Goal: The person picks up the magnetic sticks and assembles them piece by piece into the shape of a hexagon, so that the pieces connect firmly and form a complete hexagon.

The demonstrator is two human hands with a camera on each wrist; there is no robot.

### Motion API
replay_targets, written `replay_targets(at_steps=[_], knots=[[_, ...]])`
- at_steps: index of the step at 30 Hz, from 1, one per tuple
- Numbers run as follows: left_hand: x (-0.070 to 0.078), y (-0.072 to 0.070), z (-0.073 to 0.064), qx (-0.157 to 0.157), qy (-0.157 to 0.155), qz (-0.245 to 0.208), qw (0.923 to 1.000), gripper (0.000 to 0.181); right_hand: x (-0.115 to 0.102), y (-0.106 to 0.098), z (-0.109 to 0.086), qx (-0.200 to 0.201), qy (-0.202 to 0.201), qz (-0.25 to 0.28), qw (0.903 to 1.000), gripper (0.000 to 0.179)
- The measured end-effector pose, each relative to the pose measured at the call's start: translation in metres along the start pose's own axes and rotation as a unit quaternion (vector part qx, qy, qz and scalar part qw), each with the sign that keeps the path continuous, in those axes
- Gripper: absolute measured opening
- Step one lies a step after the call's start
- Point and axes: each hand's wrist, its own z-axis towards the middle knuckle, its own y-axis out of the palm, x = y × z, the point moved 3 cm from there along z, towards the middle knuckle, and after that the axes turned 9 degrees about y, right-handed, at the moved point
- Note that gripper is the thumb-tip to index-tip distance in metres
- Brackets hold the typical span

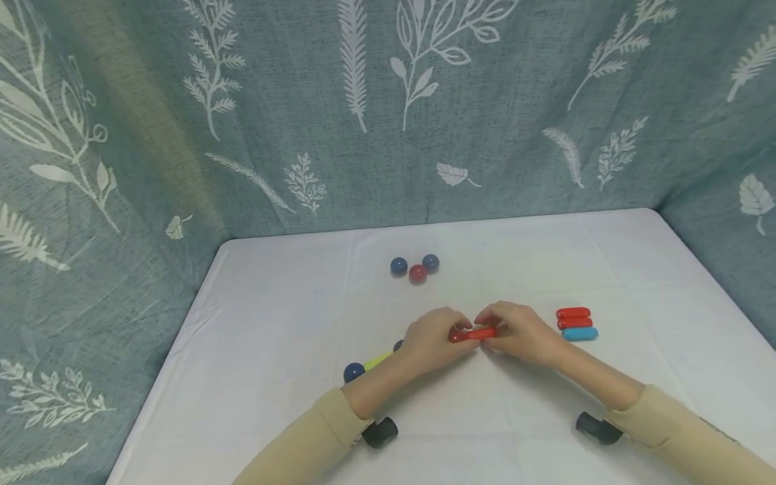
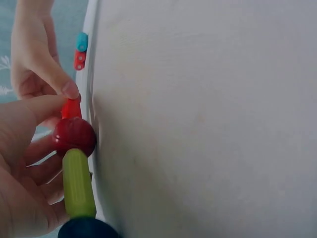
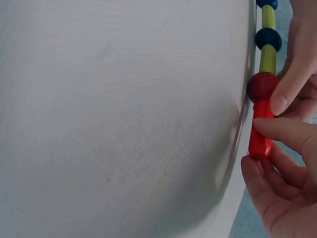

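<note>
My left hand (image 1: 433, 340) pinches a red stick (image 1: 483, 333) close to where it meets a red ball (image 1: 455, 335), its other fingers curled behind the ball. At the stick's far end, the thumb and fingers of my right hand (image 1: 518, 331) grip the same red stick. Beyond the red ball the chain carries on with a yellow-green stick (image 3: 268, 59), a dark blue ball (image 3: 268, 39), a second yellow-green stick (image 1: 377, 360) and another dark blue ball (image 1: 354, 372). Part of this chain is hidden by the left hand in the head view.
Two blue balls (image 1: 399, 266) and a red ball (image 1: 417, 273) sit together farther back on the white table (image 1: 273, 323). Right of the right hand lie two red sticks (image 1: 573, 313) and a blue stick (image 1: 579, 333), side by side. A patterned curtain (image 1: 388, 121) hangs behind.
</note>
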Motion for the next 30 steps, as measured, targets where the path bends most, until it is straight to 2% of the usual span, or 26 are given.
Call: replay_targets(at_steps=[7,11,15,20,26,30], knots=[[-0.001,0.000,-0.002,-0.010,0.000,-0.013,0.9999,0.020,-0.001,0.001,0.003,-0.013,-0.010,0.010,0.9998,0.033],[-0.005,-0.002,-0.005,-0.008,-0.007,-0.014,0.9998,0.019,0.000,-0.002,0.013,-0.020,0.005,0.023,0.9995,0.030],[-0.010,-0.004,-0.009,-0.002,-0.009,-0.015,0.9998,0.018,0.000,-0.006,0.036,0.007,0.019,0.055,0.9983,0.028],[-0.014,-0.007,-0.013,0.000,-0.010,-0.021,0.9997,0.018,-0.007,-0.007,0.074,0.044,0.017,0.081,0.9956,0.034],[-0.016,-0.007,-0.016,0.001,-0.008,-0.027,0.9996,0.020,-0.015,-0.004,0.114,0.058,0.013,0.051,0.9969,0.046],[-0.015,-0.007,-0.018,0.000,-0.005,-0.023,0.9997,0.021,-0.018,0.000,0.129,0.060,0.011,0.033,0.9976,0.050]])
